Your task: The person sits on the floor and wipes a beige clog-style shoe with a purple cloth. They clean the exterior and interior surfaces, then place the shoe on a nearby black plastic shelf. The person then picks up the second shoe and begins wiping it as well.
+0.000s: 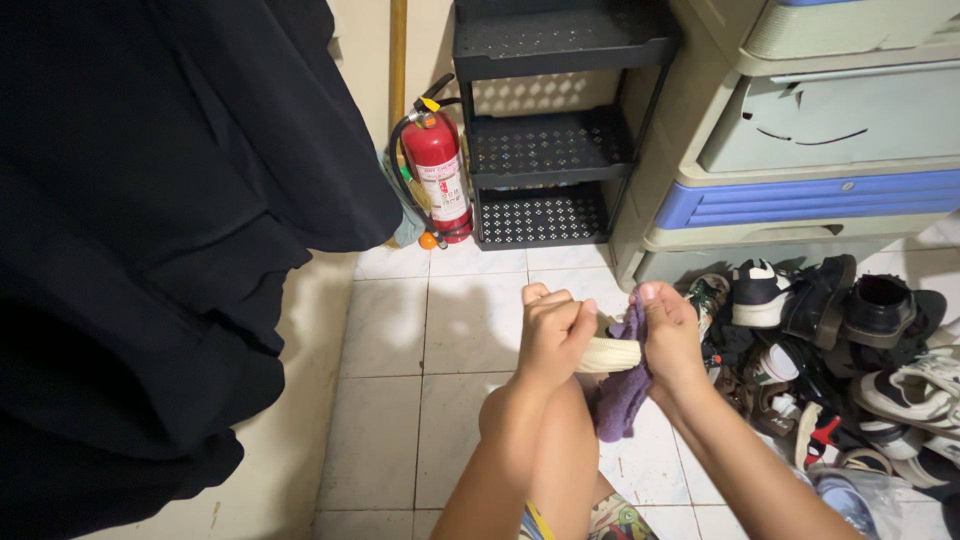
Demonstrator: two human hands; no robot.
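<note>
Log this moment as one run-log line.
left hand: grips cream shoe | right hand: presses purple cloth on it | shoe pile right, on tiled floor

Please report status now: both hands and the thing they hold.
Left hand grips cream shoe. Right hand presses purple cloth on it. Shoe pile at right, apart.

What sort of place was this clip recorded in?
Probably a home entryway or storage corner. A pile of shoes lies on the white tiled floor beside plastic drawer units, with a black plastic rack and a red fire extinguisher against the wall.
</note>
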